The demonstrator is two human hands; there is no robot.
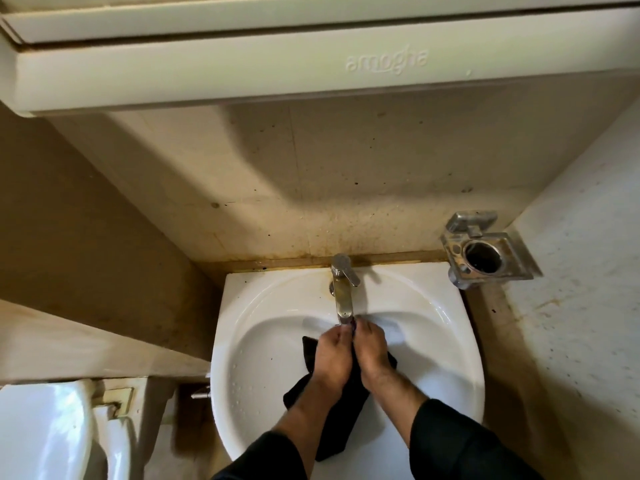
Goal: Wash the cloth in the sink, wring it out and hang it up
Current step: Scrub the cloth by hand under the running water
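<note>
Washing underway — under the tap (343,289), left hand (332,355) and right hand (372,349) both clamp the black cloth (341,407) over the sink (263,341); wringing, hanging remain.

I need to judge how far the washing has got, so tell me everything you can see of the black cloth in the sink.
The black cloth looks like soft, plain fabric with no visible pattern. It hangs bunched and crumpled inside the white ceramic sink, its top gathered just under the spout of the metal tap. The left hand and right hand grip it together near the top, while loose folds trail down toward the near rim. Whether water is running cannot be told.
</note>
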